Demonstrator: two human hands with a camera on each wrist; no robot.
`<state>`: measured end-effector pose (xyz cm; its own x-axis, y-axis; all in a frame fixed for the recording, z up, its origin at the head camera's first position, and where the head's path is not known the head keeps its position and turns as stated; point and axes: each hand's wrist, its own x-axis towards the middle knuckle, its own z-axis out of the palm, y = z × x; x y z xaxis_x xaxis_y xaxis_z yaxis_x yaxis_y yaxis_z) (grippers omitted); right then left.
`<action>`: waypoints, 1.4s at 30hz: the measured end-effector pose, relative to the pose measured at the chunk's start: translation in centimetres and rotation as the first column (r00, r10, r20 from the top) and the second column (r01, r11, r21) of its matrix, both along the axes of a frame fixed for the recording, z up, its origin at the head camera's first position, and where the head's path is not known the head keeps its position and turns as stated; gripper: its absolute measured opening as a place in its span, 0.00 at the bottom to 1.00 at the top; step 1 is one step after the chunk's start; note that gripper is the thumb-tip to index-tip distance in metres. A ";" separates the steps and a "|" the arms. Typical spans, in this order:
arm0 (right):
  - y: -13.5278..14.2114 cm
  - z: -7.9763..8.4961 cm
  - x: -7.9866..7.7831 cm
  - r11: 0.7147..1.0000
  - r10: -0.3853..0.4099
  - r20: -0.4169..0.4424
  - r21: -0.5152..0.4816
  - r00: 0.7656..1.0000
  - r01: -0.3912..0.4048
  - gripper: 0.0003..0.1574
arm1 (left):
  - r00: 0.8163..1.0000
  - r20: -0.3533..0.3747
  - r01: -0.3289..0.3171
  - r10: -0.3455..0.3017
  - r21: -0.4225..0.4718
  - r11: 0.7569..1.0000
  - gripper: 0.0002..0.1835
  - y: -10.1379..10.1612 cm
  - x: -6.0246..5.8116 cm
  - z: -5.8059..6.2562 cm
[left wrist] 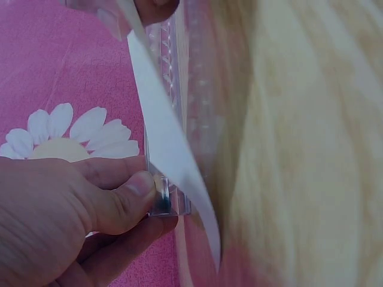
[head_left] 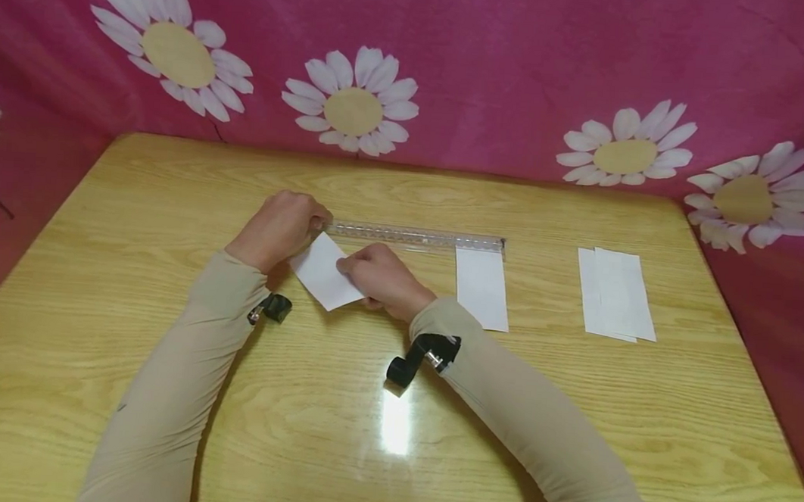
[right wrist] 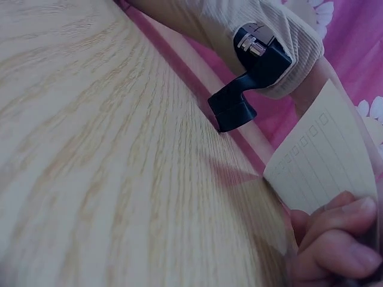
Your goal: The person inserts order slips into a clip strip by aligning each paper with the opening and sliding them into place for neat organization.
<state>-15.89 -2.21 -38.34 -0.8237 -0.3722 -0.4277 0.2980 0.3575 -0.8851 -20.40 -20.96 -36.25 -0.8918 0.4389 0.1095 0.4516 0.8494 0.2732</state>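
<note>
Basically, white paper piece (head_left: 329,274) is tilted up off the table (head_left: 310,436), just in front of the left end of a clear plastic strip (head_left: 409,237). Right hand (head_left: 388,281) clamped on the paper's right-hand side, thumb on the upper face, curled fingers behind; printed boxes and lines show on the face in the right wrist view. Left hand (head_left: 276,228) pinches the strip's left end between thumb and fingers; whether it also touches the paper, can't tell. Second white sheet (head_left: 483,292) sits at the strip's right end, under it or just against it, unclear. Two overlapping sheets (head_left: 619,294) lie farther right, well apart. Handling: paper looks light, thin and bendy, already bowing in the left wrist view, so likely easy to crease; best held near an edge, flat between thumb and fingers, no hard squeeze. Strip looks stiff, light, smooth, probably slides easily on the wood and may crack if flexed; the end seems the sensible hold, faces left free.
</note>
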 end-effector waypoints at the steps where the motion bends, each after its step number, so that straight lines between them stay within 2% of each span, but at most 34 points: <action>1: -0.1 0.1 0.0 1.000 0.001 0.005 0.002 1.000 -0.001 0.21 | 1.000 0.001 -0.002 0.002 -0.002 1.000 0.14 0.0 0.0 0.0; 9: -0.8 0.4 -0.5 1.000 0.021 0.034 0.008 0.999 -0.021 0.21 | 0.999 0.033 -0.028 0.027 0.016 0.999 0.16 0.1 0.0 0.0; 21: -1.5 0.1 -1.6 0.995 0.027 0.136 -0.103 0.990 -0.013 0.19 | 1.000 0.019 -0.022 0.021 0.017 1.000 0.17 0.3 0.0 0.0; 31: -2.3 0.0 -1.5 0.961 -0.038 0.232 -0.259 0.972 0.100 0.12 | 1.000 0.017 -0.012 0.012 -0.003 1.000 0.16 0.1 0.1 -0.1; 42: -3.4 -0.1 -0.9 0.924 -0.138 0.322 -0.299 0.936 0.239 0.09 | 1.000 0.030 -0.006 0.006 -0.001 1.000 0.16 0.0 0.1 0.1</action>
